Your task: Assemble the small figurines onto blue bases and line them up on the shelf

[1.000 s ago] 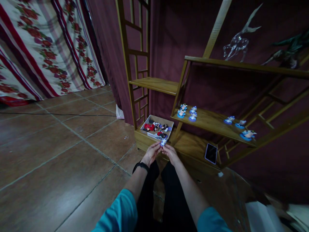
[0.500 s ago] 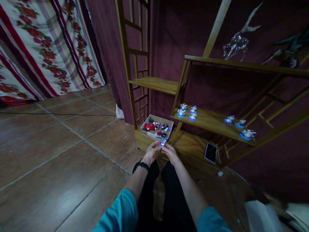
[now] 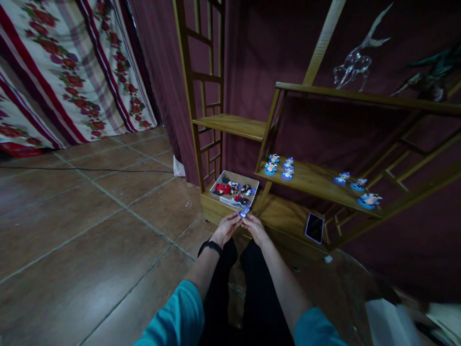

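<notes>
A small white and purple figurine (image 3: pixel 245 212) is held between my two hands, just in front of the open box. My left hand (image 3: pixel 227 227) pinches it from the left, a dark band on the wrist. From the right, the fingers of my right hand (image 3: pixel 255 228) close on it too. The shallow cardboard box (image 3: pixel 255 192) beyond holds several figures in red, black, white and purple. On the shelf to the right stand several figurines (image 3: pixel 287 173) on blue and purple round bases, in one group at the left end and another at the right end.
A wooden display rack (image 3: pixel 230 126) rises in front of me. A tablet-like dark device (image 3: pixel 314 228) leans on its lower board. Higher up stand a clear deer ornament (image 3: pixel 355 65) and a dark sculpture (image 3: pixel 428 79). A thin cable (image 3: pixel 90 170) crosses the tiled floor at left.
The figurine has tilted slightly in my fingers, its base turning, while both hands stay nearly in place. The box and the shelf figurines have not moved.
</notes>
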The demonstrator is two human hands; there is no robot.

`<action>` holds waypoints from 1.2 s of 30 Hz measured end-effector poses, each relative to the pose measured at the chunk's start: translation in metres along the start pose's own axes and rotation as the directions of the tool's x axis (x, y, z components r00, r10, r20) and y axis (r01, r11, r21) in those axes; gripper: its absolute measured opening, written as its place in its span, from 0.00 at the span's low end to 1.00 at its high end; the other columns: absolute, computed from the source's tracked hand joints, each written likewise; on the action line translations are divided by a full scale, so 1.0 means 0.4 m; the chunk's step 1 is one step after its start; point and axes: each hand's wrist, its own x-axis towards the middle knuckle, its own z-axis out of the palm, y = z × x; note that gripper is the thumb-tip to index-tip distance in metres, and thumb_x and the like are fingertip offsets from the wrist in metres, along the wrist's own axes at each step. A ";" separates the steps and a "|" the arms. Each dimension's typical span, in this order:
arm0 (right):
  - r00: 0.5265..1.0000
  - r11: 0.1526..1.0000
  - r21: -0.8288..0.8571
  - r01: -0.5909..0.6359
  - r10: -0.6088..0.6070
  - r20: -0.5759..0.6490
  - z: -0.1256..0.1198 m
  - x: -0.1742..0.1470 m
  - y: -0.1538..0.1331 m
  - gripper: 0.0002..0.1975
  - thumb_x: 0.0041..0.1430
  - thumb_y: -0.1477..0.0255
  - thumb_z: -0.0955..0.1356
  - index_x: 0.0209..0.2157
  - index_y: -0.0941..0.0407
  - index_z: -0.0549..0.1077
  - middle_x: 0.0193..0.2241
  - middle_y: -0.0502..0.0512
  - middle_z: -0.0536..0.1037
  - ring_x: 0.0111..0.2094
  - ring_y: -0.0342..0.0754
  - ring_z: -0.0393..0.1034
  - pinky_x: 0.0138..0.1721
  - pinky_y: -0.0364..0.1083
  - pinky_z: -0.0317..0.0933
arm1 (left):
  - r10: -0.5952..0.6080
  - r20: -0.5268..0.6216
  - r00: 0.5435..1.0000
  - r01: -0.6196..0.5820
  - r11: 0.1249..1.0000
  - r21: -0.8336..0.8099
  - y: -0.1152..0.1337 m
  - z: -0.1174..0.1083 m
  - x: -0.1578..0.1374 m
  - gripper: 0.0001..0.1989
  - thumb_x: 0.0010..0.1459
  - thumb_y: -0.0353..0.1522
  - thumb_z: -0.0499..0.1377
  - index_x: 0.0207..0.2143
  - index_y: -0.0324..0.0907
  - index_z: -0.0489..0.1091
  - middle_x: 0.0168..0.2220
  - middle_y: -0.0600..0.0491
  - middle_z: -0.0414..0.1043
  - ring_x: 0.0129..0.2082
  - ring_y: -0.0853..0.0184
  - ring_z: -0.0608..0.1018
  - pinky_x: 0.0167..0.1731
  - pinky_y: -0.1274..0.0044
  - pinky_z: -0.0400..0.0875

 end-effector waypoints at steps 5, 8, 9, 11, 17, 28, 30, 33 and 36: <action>1.000 0.999 0.049 0.021 -0.021 0.017 0.010 -0.008 -0.008 0.15 0.41 0.68 0.72 0.35 0.55 0.74 0.36 0.53 0.76 0.40 0.48 0.69 0.44 0.48 0.60 | 0.056 -0.037 0.998 -0.056 0.998 0.020 -0.003 0.005 -0.003 0.18 0.39 0.22 0.65 0.38 0.37 0.72 0.33 0.49 0.75 0.33 0.70 0.75 0.41 0.77 0.65; 1.000 0.998 0.055 0.022 -0.022 0.015 0.013 -0.010 -0.012 0.16 0.40 0.68 0.73 0.34 0.55 0.74 0.36 0.53 0.76 0.41 0.49 0.69 0.46 0.49 0.59 | 0.070 -0.012 0.997 -0.070 0.997 0.021 -0.003 0.006 -0.006 0.19 0.39 0.22 0.65 0.38 0.37 0.72 0.34 0.48 0.75 0.34 0.69 0.75 0.41 0.76 0.65; 1.000 0.999 0.051 0.017 -0.018 0.010 0.013 -0.010 -0.013 0.16 0.39 0.68 0.73 0.34 0.55 0.74 0.36 0.53 0.76 0.41 0.49 0.69 0.46 0.50 0.59 | 0.071 -0.003 0.997 -0.071 0.997 0.024 -0.002 0.006 -0.006 0.19 0.39 0.22 0.65 0.38 0.37 0.72 0.34 0.48 0.75 0.34 0.68 0.75 0.41 0.76 0.64; 1.000 0.999 0.042 0.009 -0.010 0.007 0.013 -0.009 -0.014 0.16 0.38 0.68 0.73 0.33 0.56 0.74 0.36 0.54 0.76 0.42 0.50 0.69 0.46 0.50 0.60 | 0.068 0.011 0.998 -0.069 0.997 0.029 -0.001 0.005 -0.007 0.20 0.40 0.22 0.65 0.39 0.37 0.72 0.34 0.47 0.75 0.34 0.68 0.75 0.41 0.76 0.64; 0.999 0.999 0.049 0.009 -0.011 0.039 0.016 -0.010 -0.012 0.16 0.39 0.69 0.73 0.34 0.56 0.74 0.37 0.54 0.76 0.43 0.50 0.68 0.48 0.50 0.58 | 0.068 0.001 0.998 -0.068 0.997 0.019 -0.002 0.002 -0.006 0.19 0.39 0.22 0.65 0.39 0.37 0.72 0.34 0.48 0.75 0.33 0.69 0.75 0.39 0.77 0.64; 0.999 1.000 0.025 0.016 -0.015 -0.040 0.021 -0.011 -0.006 0.21 0.36 0.72 0.73 0.37 0.54 0.71 0.38 0.52 0.75 0.43 0.49 0.68 0.48 0.50 0.59 | 0.062 0.025 0.998 -0.062 0.998 -0.004 0.008 0.013 -0.020 0.20 0.39 0.23 0.65 0.39 0.37 0.72 0.37 0.47 0.74 0.36 0.68 0.75 0.43 0.76 0.63; 0.999 1.000 0.017 0.019 -0.018 -0.050 0.022 -0.011 -0.004 0.22 0.36 0.73 0.73 0.38 0.54 0.71 0.38 0.51 0.75 0.43 0.49 0.68 0.48 0.49 0.58 | 0.066 0.014 0.998 -0.066 0.998 -0.001 0.009 0.018 -0.022 0.19 0.39 0.23 0.65 0.39 0.37 0.72 0.37 0.47 0.75 0.36 0.68 0.75 0.43 0.75 0.63; 0.998 1.000 0.010 0.030 -0.029 -0.052 0.020 -0.009 0.001 0.24 0.36 0.73 0.72 0.40 0.54 0.70 0.38 0.51 0.75 0.42 0.48 0.68 0.49 0.49 0.58 | 0.083 -0.018 0.996 -0.083 0.996 0.010 0.008 0.023 -0.023 0.19 0.38 0.23 0.65 0.37 0.37 0.72 0.36 0.47 0.75 0.36 0.67 0.75 0.42 0.75 0.64; 0.997 0.999 -0.006 0.049 -0.049 -0.067 0.015 -0.003 0.010 0.26 0.35 0.73 0.72 0.42 0.54 0.69 0.39 0.51 0.75 0.43 0.48 0.67 0.48 0.49 0.58 | 0.106 -0.056 0.993 -0.105 0.994 0.028 0.004 0.024 -0.020 0.18 0.37 0.23 0.65 0.36 0.37 0.73 0.34 0.47 0.75 0.34 0.67 0.75 0.41 0.75 0.64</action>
